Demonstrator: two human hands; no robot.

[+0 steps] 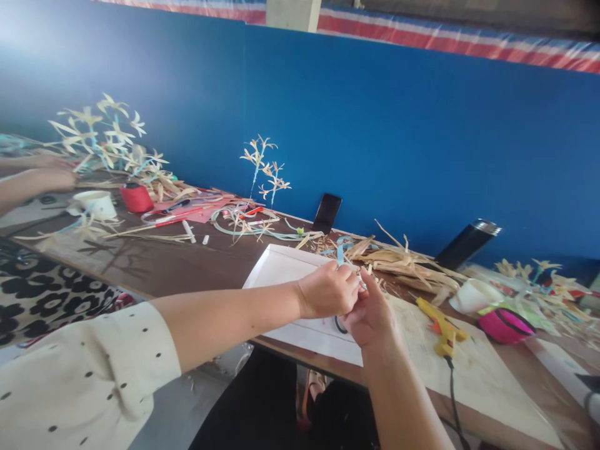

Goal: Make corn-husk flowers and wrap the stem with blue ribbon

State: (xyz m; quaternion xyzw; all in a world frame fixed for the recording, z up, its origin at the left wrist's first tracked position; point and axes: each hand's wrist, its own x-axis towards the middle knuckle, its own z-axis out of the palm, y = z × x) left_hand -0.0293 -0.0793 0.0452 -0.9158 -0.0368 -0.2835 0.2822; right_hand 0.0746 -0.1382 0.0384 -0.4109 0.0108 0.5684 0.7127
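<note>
My left hand (328, 289) and my right hand (372, 309) meet over a white tray (276, 265) at the table's near edge. Both are closed in a pinch on one small piece, where a light blue strip (340, 252) and pale straw show between the fingers. The piece itself is mostly hidden by my fingers. A dark ring-shaped thing (338, 325) lies on the tray right under my hands. A heap of dried straw leaves (403, 262) lies just beyond my hands.
A yellow glue gun (440, 325) with a black cord lies on a board at right, beside a pink bowl (504, 324) and white cup (473, 294). A black phone (327, 212) and black flask (466, 244) lean on the blue wall. Straw flowers (265, 165), red spool (136, 197), another person's arm (32, 181) at left.
</note>
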